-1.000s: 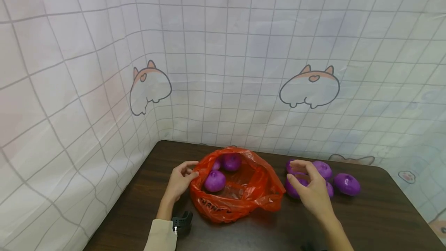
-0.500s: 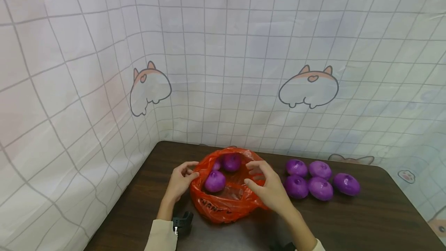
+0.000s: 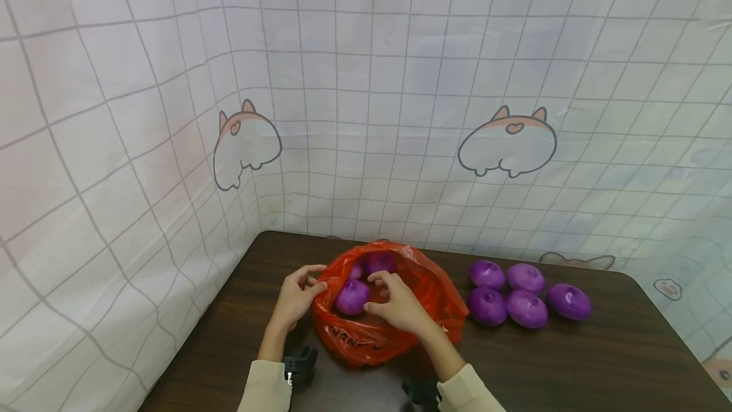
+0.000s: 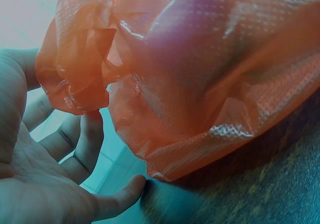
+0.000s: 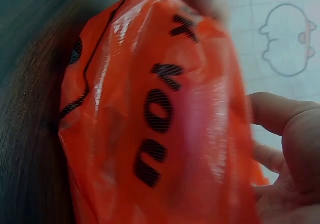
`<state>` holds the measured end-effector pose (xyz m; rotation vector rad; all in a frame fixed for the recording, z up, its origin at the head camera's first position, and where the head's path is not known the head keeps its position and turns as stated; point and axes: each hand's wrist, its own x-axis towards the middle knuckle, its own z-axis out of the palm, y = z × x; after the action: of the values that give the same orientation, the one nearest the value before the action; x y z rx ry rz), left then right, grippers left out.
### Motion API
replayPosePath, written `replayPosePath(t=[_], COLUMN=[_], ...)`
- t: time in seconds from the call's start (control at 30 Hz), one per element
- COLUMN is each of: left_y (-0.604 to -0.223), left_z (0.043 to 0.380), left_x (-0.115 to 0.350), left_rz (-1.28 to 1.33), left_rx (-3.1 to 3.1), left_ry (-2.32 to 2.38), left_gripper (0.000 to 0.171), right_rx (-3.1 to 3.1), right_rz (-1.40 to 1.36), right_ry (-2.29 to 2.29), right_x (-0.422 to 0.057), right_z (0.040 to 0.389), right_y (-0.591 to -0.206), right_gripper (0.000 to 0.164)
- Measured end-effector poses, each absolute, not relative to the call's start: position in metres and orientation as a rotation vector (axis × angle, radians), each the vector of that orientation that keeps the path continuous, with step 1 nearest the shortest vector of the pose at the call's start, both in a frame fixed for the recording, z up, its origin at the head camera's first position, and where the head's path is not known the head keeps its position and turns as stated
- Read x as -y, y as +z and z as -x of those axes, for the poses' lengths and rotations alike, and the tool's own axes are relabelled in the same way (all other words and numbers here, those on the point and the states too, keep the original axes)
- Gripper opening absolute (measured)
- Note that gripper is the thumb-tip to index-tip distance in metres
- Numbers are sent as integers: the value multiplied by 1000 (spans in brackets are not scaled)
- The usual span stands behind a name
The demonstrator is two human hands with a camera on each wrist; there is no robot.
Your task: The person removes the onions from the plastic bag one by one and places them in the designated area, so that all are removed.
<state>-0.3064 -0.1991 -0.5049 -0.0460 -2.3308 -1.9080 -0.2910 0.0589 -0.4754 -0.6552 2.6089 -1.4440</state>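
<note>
A red plastic bag (image 3: 394, 336) with black lettering stands wide-mouthed on the table. Inside it lie several shiny purple onions; the front one (image 3: 352, 297) shows best. At the bag's left rim, my left hand (image 3: 296, 301) pinches the folded plastic, which also shows in the left wrist view beside its fingers (image 4: 87, 139). Over the mouth, my right hand (image 3: 400, 307) has its fingers spread and bent with nothing seen between them, the thumb close to the front onion. In the right wrist view, the bag's printed side hides part of that hand (image 5: 295, 149).
Several more purple onions (image 3: 527, 309) lie grouped to the right of the bag on the dark wooden table (image 3: 617, 361). A cloth (image 3: 423, 145) with a grid and cartoon animals hangs behind and to the left. Black bands (image 3: 300, 364) sit at both wrists.
My right hand has moved left from the onion group to over the bag's mouth. The group on the table looks unchanged, and my left hand has stayed at the rim.
</note>
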Motion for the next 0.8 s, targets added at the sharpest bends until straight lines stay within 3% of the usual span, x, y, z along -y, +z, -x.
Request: replayPosePath(t=[0.5,0.8], left_y=[-507,-508], left_z=[308,309], left_x=[202,201], left_rz=[55,69], left_rx=[2334,2343], left_ry=[-1889,-1874], left_gripper=[34,34], right_rx=[-2661,-2701], right_rz=[568,543], right_ry=[-1386,-1393], right_x=[-30,-26], right_z=[313,316], right_y=[-506,-513], right_gripper=[67,67])
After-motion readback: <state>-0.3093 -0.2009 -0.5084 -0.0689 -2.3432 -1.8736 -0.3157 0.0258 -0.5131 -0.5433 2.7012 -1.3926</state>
